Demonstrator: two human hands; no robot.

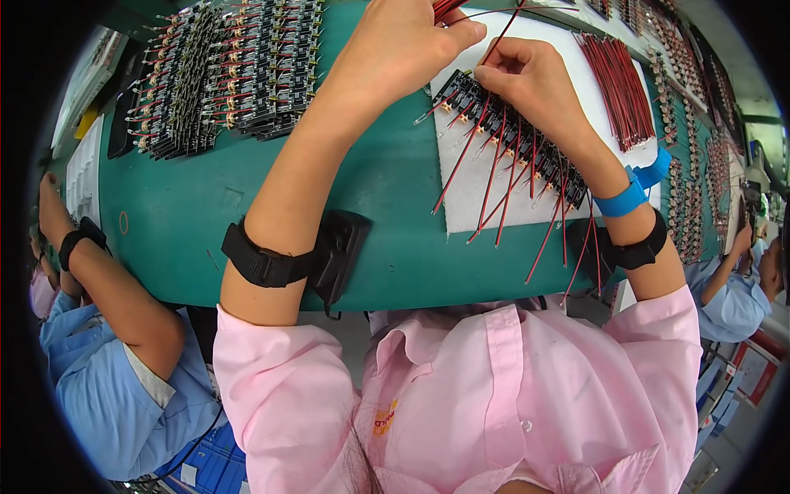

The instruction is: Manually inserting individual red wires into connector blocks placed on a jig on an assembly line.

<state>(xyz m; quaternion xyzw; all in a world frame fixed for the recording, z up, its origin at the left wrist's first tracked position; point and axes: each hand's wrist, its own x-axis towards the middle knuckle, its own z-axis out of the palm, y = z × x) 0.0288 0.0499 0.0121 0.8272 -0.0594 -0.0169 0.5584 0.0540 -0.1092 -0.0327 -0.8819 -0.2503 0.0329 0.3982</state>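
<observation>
A bundle of red and black wires (447, 10) is gripped in my left hand (403, 41) at the top edge of the view, which cuts off part of that hand. My right hand (533, 82) is closed in a pinch on a thin red-and-black wire (504, 37), right over the far end of a row of small black circuit boards (514, 140). Several wires hang from these boards toward me, their tips loose. Under the row lies a white foam sheet (461, 202). My fingers hide where the pinched wire meets the board.
Stacks of wired boards (263, 70) stand at the far left of the green table mat (181, 214). A pile of cut red wires (617, 90) rests on the foam at right, with rows of parts beyond. A co-worker's arm (123, 280) is at left; other people are at right.
</observation>
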